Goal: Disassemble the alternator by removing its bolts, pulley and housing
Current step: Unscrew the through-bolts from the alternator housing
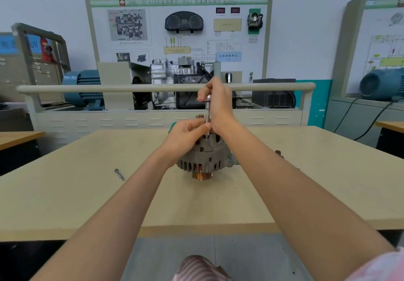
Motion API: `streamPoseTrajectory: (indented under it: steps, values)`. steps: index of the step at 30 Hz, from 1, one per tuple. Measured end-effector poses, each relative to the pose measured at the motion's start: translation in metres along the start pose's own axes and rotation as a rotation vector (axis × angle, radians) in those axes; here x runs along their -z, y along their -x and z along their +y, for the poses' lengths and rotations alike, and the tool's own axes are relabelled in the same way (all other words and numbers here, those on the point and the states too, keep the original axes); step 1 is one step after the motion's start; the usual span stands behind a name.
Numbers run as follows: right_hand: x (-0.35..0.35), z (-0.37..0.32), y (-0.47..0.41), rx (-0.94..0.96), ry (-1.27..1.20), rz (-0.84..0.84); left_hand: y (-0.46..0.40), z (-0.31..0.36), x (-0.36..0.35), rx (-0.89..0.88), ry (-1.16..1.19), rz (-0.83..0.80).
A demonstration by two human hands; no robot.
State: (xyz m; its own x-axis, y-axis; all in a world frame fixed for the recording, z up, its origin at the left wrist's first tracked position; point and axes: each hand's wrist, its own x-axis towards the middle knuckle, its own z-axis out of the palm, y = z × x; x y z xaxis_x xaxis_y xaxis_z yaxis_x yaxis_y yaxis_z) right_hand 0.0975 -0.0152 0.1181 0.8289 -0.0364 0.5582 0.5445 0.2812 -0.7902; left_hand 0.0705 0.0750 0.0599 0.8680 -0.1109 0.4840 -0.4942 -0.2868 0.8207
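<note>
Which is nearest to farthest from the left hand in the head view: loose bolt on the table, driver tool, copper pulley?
From the left hand:
1. Driver tool: touching, its lower shaft pinched by the fingers, upright over the alternator.
2. Copper pulley: below the hand, at the alternator's near end, on the table.
3. Loose bolt: far off to the left, lying on the table.

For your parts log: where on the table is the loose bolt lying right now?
In the head view the loose bolt lies on the table, left of the alternator, beside the left forearm.
</note>
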Motion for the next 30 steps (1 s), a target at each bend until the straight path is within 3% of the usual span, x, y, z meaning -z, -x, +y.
streamPoseTrajectory:
  steps: [4,6,9,14,17,20,23,25,27,30]
  values:
    - [0.003,0.026,0.020,0.477,0.841,0.207,0.000,-0.005,-0.007,0.015,-0.019,0.130]
    - [-0.001,0.031,0.025,0.589,1.079,0.332,0.001,-0.007,-0.009,0.031,-0.014,0.181]
    - [-0.010,0.021,0.023,0.533,0.856,0.312,0.001,-0.006,-0.008,0.014,-0.043,0.156]
    - [0.004,-0.002,-0.001,0.059,0.192,0.021,-0.001,0.001,-0.001,0.035,-0.025,-0.027]
    - [0.006,-0.004,-0.008,-0.059,-0.088,-0.017,-0.002,-0.001,0.001,0.025,-0.007,-0.042]
    - [0.005,0.006,0.001,0.082,0.095,0.085,0.000,-0.002,-0.002,-0.007,0.034,0.026]
    - [0.004,0.025,0.016,0.472,0.738,0.258,0.001,-0.006,-0.007,-0.014,0.001,0.098]
    - [-0.003,0.028,0.021,0.546,1.024,0.367,0.000,-0.008,-0.007,0.018,-0.054,0.153]
    - [-0.007,0.023,0.020,0.521,0.968,0.330,0.000,-0.007,-0.007,0.029,-0.055,0.143]
    - [-0.002,0.011,0.009,0.351,0.597,0.161,0.001,-0.002,-0.007,0.008,-0.007,0.063]
